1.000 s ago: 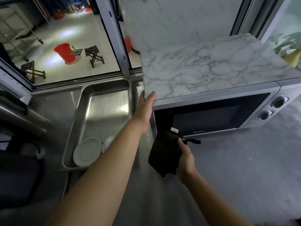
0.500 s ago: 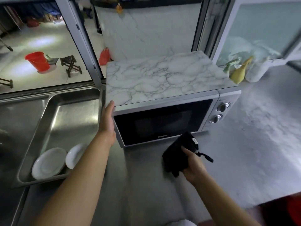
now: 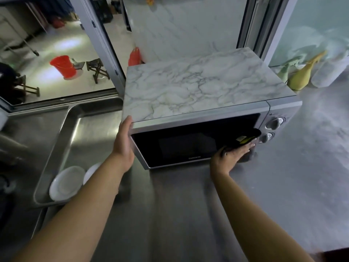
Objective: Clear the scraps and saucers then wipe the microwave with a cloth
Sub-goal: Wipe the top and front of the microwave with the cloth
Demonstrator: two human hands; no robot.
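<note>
Microwave (image 3: 196,103) on counter (image 3: 188,214), door facing viewer. Tray (image 3: 54,148) left of it, beside it on same counter; 2 saucers (image 3: 65,183) in tray's near end, overlapping. Left hand (image 3: 123,142) against microwave's left front corner. Right hand (image 3: 233,154) presses cloth (image 3: 243,138) onto door's right end, just left of 2 knobs (image 3: 274,122). Bottles (image 3: 302,74) right of microwave, behind it. Bucket (image 3: 63,66) and stool (image 3: 97,69) on floor beyond window, far left.
</note>
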